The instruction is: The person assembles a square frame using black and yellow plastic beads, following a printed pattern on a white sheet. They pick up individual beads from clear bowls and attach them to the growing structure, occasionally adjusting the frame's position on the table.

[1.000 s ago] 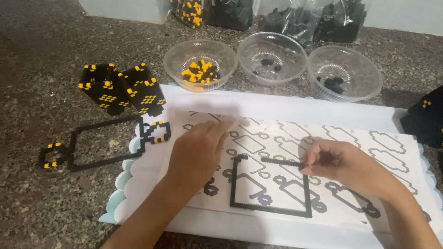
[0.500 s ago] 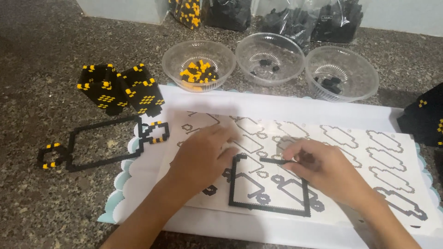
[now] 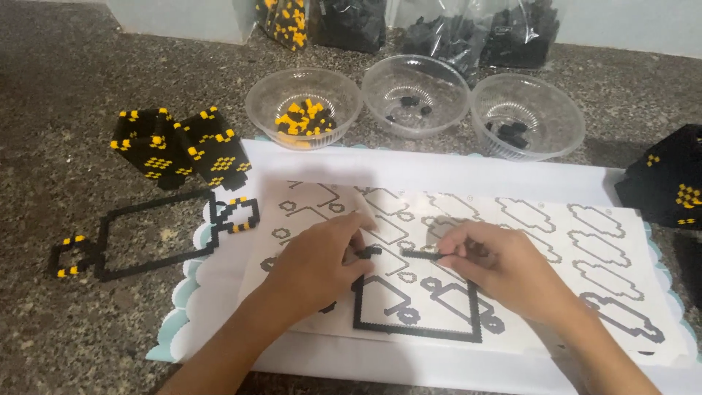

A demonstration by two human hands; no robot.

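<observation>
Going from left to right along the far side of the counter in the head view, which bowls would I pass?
Clear bowl of yellow and black pieces → clear bowl with a few black pieces → clear bowl with black pieces at its bottom.

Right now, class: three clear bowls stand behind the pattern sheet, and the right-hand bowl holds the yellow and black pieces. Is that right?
Not quite. The head view shows the yellow and black pieces in the left-hand bowl; the right-hand bowl holds only a few black ones. Three clear bowls do stand behind the pattern sheet.
</observation>
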